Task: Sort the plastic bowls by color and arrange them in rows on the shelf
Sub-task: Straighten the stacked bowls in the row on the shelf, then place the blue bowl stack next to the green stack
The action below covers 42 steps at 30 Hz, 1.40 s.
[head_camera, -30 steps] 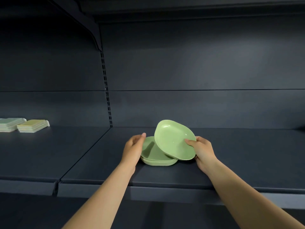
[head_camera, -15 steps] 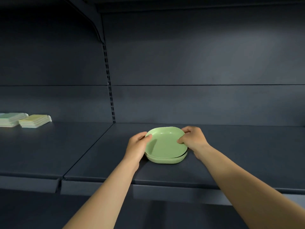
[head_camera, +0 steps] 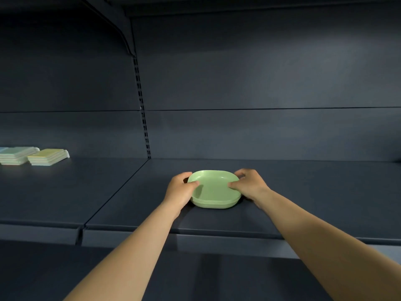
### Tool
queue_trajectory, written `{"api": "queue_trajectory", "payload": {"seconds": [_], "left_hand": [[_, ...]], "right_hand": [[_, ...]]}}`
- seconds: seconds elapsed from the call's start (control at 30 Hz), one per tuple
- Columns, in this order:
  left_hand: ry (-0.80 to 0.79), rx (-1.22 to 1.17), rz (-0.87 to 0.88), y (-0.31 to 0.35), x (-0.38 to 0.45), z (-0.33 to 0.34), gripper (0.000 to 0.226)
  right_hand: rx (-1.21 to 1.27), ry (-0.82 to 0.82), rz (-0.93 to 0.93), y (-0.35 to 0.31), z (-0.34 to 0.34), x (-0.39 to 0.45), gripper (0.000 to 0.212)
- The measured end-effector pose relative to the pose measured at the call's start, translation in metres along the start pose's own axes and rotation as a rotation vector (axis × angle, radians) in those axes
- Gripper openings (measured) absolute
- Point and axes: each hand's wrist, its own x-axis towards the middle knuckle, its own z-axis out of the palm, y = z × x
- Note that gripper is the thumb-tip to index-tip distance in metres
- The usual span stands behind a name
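Note:
A stack of several pale green plastic bowls (head_camera: 213, 191) sits nested on the dark shelf (head_camera: 303, 192), near its middle. My left hand (head_camera: 181, 191) grips the stack's left rim, thumb on top and fingers behind. My right hand (head_camera: 249, 184) grips the right rim the same way, thumb over the edge. The bowls lie flat and squarely on one another. The far rim is partly hidden by my fingers.
At the far left of the neighbouring shelf section lie two low stacks, a yellowish stack (head_camera: 48, 156) and a greenish-blue stack (head_camera: 16, 154). A slotted upright (head_camera: 143, 118) divides the sections. The shelf's front edge (head_camera: 217, 240) runs below my forearms.
The top green bowl, tilted in my right hand a second ago, now lies flat in the stack. Both hands have closed on the stack's rims.

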Motion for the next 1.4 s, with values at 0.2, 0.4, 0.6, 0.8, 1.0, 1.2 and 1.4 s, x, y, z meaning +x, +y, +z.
{"api": "queue_trajectory", "payload": {"seconds": [0.2,0.4,0.6,0.8,1.0,1.2,1.4], "left_hand": [[0.03,0.31,0.091,0.036,-0.018,-0.002,0.061],[0.013,0.647,0.251,0.101,-0.068,0.018,0.057],[0.018,0.844,0.274,0.156,-0.134,0.071,0.057],[0.023,0.907,0.286,0.194,-0.206,0.138,0.057],[0.013,0.95,0.336,0.223,-0.258,0.192,0.058],[-0.008,0.938,0.396,0.249,-0.292,0.236,0.056],[-0.115,0.89,0.417,0.251,-0.322,0.287,0.057]], "right_hand": [[-0.228,0.086,-0.149,-0.014,-0.055,-0.022,0.047],[-0.589,0.103,-0.349,-0.023,-0.131,-0.065,0.051],[-0.811,0.1,-0.454,-0.008,-0.224,-0.111,0.057],[-0.865,0.096,-0.521,0.03,-0.303,-0.154,0.059],[-0.9,0.105,-0.519,0.065,-0.368,-0.194,0.059],[-0.966,0.16,-0.44,0.101,-0.434,-0.23,0.06],[-1.022,0.176,-0.337,0.141,-0.482,-0.263,0.06]]}}
